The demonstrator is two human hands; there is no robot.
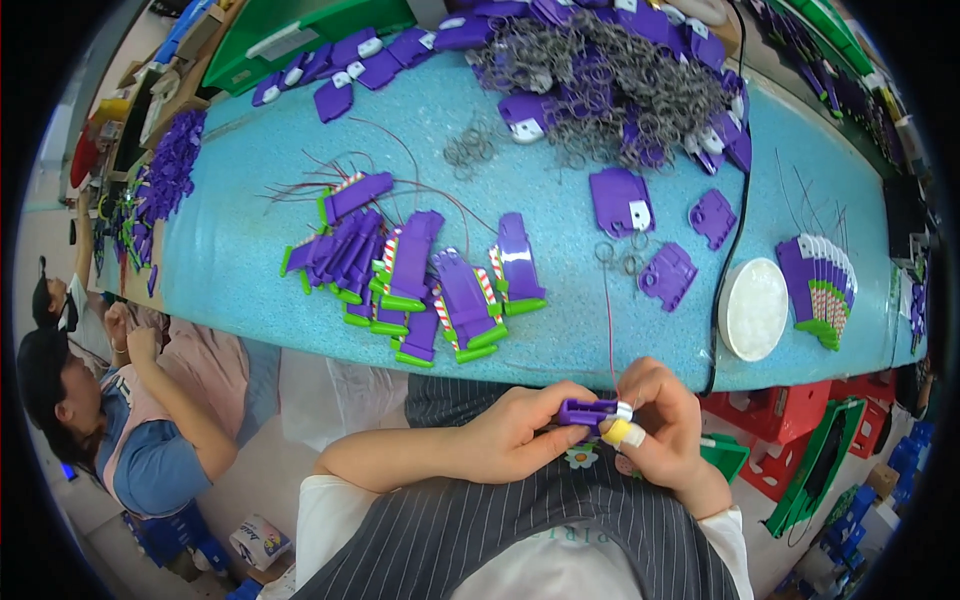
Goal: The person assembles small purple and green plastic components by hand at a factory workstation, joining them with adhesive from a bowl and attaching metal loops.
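Note:
Just off the near table edge, my left hand (520,428) pinches a small purple plastic part (578,411) between thumb and fingers. My right hand (668,425) is closed at the part's white end (624,410), and yellow tape (622,432) wraps one of its digits. A thin red wire (611,335) runs up from the right fingertips onto the table. What exactly those fingertips press is partly hidden. Beyond the hands lie loose purple plates (667,276) and a few grey coiled rings (630,265).
Purple-and-green pieces with striped sides (410,265) lie left of centre. A large heap of grey coils (630,85) covers purple plates at the back. To the right are a white round dish (753,310), a black cable (733,240) and fanned pieces (818,285). A co-worker (150,430) sits at left.

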